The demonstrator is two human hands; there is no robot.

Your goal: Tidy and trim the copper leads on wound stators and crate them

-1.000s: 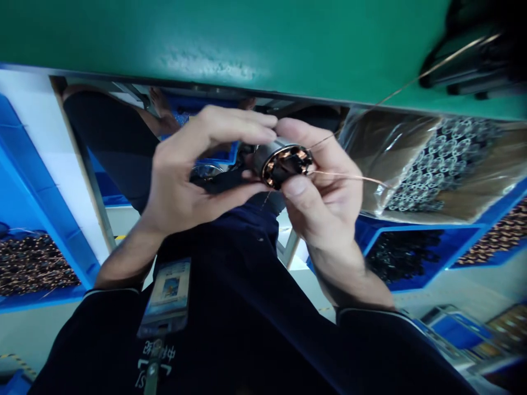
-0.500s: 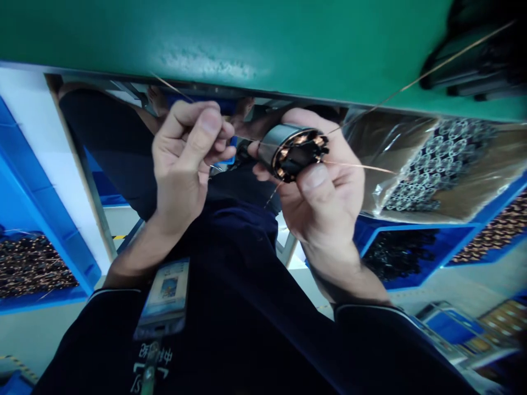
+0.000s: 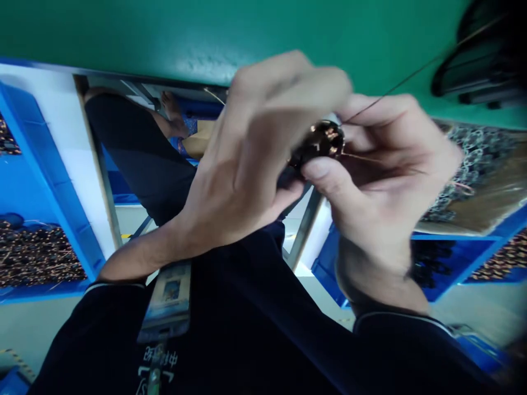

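A motor stator (image 3: 331, 137) with copper windings and a dark, hollow middle is held above my lap, close to the bench edge. My right hand (image 3: 382, 164) grips it from the right, its thumb pressed on the lower rim. Over its left side curls my left hand (image 3: 251, 153), closed and partly blurred, with its thumb low; its fingertips are hidden behind the hand. A thin copper wire (image 3: 395, 86) runs from the stator to the upper right. Another wire end (image 3: 364, 157) pokes out toward my right palm, and a loose wire tip (image 3: 214, 96) shows beyond my left hand.
The green bench top (image 3: 144, 38) spans the far side, with a dark object (image 3: 473, 71) at its right. Blue bins with copper-wound parts (image 3: 41, 255) stand at left. On the right, a plastic-lined box holds metal rings (image 3: 481, 148), above a bin of black parts (image 3: 432, 258).
My left hand has swung right and up from pinching a wire at the left to closing over the stator. My right hand has shifted right, and the stator has turned and moved slightly right.
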